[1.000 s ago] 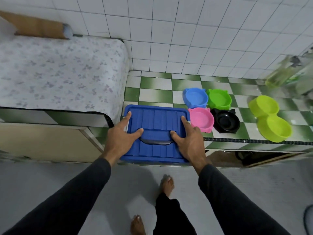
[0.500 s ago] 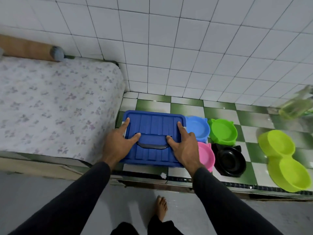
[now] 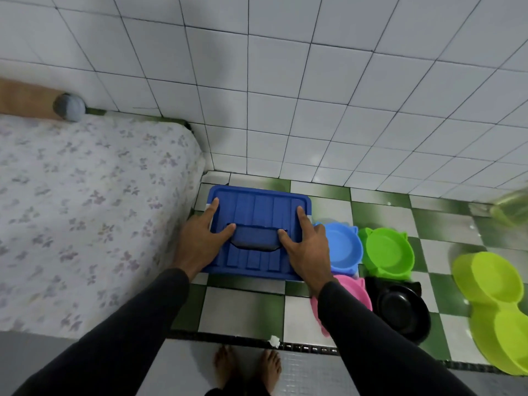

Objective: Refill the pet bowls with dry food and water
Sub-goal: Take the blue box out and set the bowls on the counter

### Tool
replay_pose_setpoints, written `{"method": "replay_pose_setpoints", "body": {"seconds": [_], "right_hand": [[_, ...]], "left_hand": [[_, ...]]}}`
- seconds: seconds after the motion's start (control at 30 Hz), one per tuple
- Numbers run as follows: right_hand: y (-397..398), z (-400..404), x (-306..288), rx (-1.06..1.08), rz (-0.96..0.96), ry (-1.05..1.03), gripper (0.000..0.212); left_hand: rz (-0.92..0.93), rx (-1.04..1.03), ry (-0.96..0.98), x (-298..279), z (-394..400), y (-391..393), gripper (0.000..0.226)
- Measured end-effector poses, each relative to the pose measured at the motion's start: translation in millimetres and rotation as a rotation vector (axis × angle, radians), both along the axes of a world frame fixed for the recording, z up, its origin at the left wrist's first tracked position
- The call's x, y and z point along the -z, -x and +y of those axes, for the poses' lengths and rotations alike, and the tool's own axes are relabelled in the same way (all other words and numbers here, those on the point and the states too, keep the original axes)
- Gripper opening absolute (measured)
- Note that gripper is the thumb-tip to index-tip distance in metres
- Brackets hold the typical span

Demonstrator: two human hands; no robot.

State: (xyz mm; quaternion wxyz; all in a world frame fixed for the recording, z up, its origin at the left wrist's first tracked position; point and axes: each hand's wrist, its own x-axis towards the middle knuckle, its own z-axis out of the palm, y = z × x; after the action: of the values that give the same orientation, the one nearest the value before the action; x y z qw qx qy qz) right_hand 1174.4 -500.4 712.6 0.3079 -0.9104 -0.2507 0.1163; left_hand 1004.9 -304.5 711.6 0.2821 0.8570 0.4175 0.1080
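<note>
A blue plastic box with a ribbed lid (image 3: 257, 207) stands on the green-and-white checked ledge (image 3: 243, 310), close to the tiled wall. My left hand (image 3: 200, 241) holds its left side and my right hand (image 3: 308, 247) its right side. Each index finger and thumb lies on the lid, thumbs at the dark handle; the other fingers go over the edges, hidden. Right of the box sit an empty blue bowl (image 3: 343, 247), green bowl (image 3: 387, 252), pink bowl (image 3: 354, 292) partly under my right sleeve, black bowl (image 3: 400, 310) and a lime double bowl (image 3: 494, 304).
A flower-patterned mattress (image 3: 85, 210) lies directly left of the box. A blurred greenish clear bottle (image 3: 511, 207) is at the far right edge. White wall tiles rise behind the ledge. My bare feet (image 3: 248, 367) stand on grey floor below the ledge's front edge.
The box, first overhanging the ledge's front edge, now stands farther back near the wall, beside the blue bowl. Both hands stayed on it and I have stepped closer.
</note>
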Motion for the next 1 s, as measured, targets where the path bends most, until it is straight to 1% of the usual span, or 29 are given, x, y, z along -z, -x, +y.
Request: {"method": "replay_pose_setpoints", "body": {"seconds": [0.13, 0.3, 0.47, 0.7, 0.87, 1.0], "right_hand": [[-13, 15, 5, -0.021, 0.015, 0.004, 0.078], [-26, 30, 6, -0.025, 0.035, 0.002, 0.079], [-32, 40, 8, -0.017, 0.044, 0.008, 0.081], [-38, 46, 8, -0.019, 0.055, 0.018, 0.081], [-38, 46, 3, -0.05, 0.034, 0.096, 0.081], [-36, 46, -3, -0.089, 0.02, 0.131, 0.081]], "left_hand": [[-0.001, -0.006, 0.012, 9, 16, -13, 0.085], [-0.046, -0.011, 0.054, 9, 30, -27, 0.084], [-0.01, 0.013, 0.054, 8, 40, -36, 0.084], [-0.017, 0.016, 0.092, 7, 45, -42, 0.085], [0.02, 0.021, 0.06, 8, 43, -43, 0.085], [0.016, 0.019, 0.022, 3, 35, -45, 0.08]]}}
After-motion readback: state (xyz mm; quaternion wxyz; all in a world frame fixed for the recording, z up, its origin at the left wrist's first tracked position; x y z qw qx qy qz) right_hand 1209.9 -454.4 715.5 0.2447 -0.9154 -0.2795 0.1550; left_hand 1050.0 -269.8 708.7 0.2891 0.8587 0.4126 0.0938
